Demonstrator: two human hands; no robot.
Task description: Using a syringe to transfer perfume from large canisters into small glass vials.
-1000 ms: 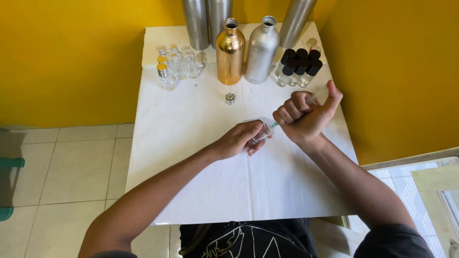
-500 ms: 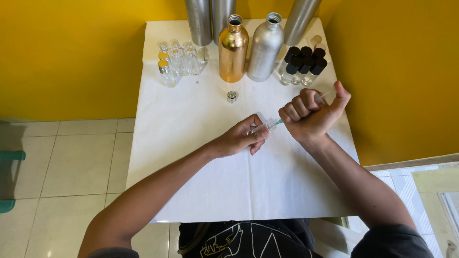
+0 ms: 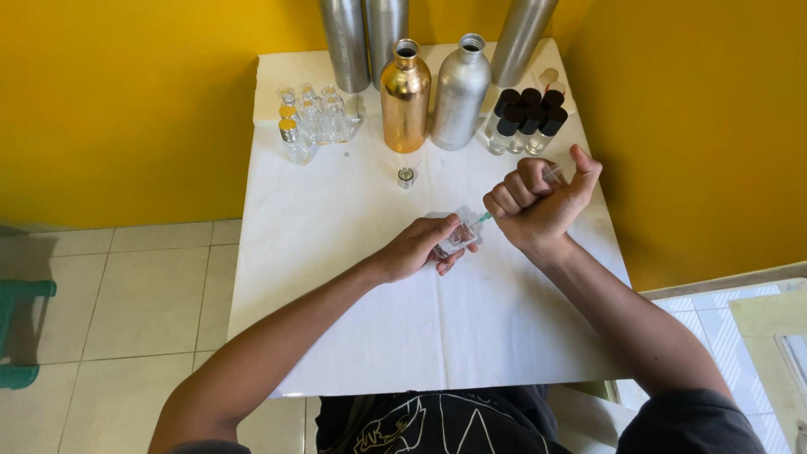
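Syringe sits clamped in the right hand, whose fingers are curled into a tight fist round the barrel while the thumb rests on the plunger end at the upper right. Its long axis slants from upper right down to lower left, the green-tipped needle pointing at the small clear vial. That vial lies tilted in the left hand, fingers closed narrowly about it, its mouth turned toward the needle tip, just above the middle of the white surface. Beyond stand a gold bottle, a silver bottle, black-capped vials and clear vials.
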